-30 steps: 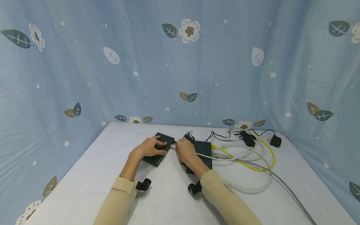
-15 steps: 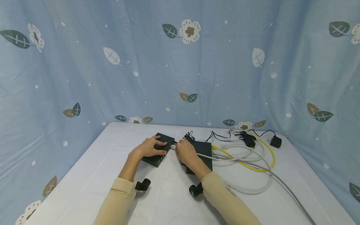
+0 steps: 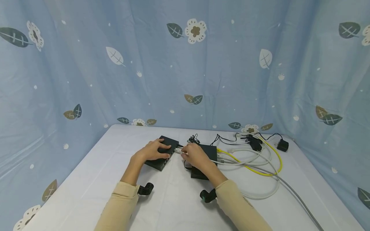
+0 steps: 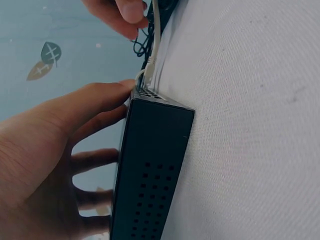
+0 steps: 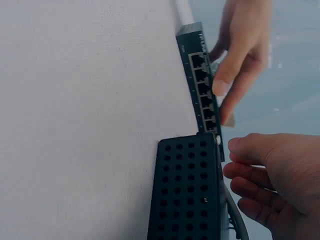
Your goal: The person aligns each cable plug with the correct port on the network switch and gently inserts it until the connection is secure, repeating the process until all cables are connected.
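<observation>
My left hand (image 3: 153, 151) lies across the top of a black network switch (image 3: 169, 141), its fingers spread. The left wrist view has the thumb near the port edge and the other fingers resting on the casing (image 4: 152, 135). A whitish network cable (image 4: 156, 37) ends in a plug (image 4: 149, 70) at the switch's port side. My right hand (image 3: 196, 156) is just right of that plug, over a second black switch (image 3: 209, 151). Its fingers are loosely bent, and nothing shows between them in the right wrist view, where several bare ports (image 5: 204, 90) face the camera.
To the right, white cables (image 3: 260, 197), a yellow cable (image 3: 281, 160) and a grey cable (image 3: 297, 195) loop across the white table. Black power adapters (image 3: 282, 145) with thin cords lie at the back right. A patterned blue curtain (image 3: 144, 64) hangs behind.
My right hand has loosened from the plug area and drawn slightly right and towards me, so more of the white plug and cable shows. The left hand stays on the switch.
</observation>
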The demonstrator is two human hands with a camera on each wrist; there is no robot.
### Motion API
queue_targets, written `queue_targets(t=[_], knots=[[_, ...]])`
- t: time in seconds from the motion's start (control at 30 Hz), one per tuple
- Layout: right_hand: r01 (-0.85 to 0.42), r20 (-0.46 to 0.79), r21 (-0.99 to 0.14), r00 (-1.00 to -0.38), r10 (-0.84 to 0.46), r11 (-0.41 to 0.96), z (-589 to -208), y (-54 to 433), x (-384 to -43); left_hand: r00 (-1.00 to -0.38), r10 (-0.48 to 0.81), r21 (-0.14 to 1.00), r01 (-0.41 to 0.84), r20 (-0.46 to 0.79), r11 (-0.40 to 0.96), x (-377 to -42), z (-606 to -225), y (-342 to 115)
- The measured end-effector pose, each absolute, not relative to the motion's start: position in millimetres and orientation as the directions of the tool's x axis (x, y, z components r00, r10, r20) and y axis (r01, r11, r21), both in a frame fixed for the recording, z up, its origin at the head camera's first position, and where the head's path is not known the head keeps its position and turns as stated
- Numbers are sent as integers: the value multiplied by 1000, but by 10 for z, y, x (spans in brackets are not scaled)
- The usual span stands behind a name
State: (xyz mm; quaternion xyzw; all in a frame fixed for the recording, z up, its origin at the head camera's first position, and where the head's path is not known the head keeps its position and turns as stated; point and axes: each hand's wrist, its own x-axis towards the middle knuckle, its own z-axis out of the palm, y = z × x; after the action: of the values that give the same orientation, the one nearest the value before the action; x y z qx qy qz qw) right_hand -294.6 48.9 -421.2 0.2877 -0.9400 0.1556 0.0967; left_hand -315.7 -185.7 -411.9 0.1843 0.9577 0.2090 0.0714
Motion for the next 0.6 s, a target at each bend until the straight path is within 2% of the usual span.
queue_targets(t=[0.4, 0.6], knots=[[-587, 375, -301, -798, -473, 751, -4166, 878, -2865, -911, 409, 440, 343, -61, 830, -3139, -4112, -1878], [-539, 383, -310, -825, -416, 783, -4145, 1129, -2871, -908, 414, 441, 349, -57, 827, -3150, -4118, -1889]])
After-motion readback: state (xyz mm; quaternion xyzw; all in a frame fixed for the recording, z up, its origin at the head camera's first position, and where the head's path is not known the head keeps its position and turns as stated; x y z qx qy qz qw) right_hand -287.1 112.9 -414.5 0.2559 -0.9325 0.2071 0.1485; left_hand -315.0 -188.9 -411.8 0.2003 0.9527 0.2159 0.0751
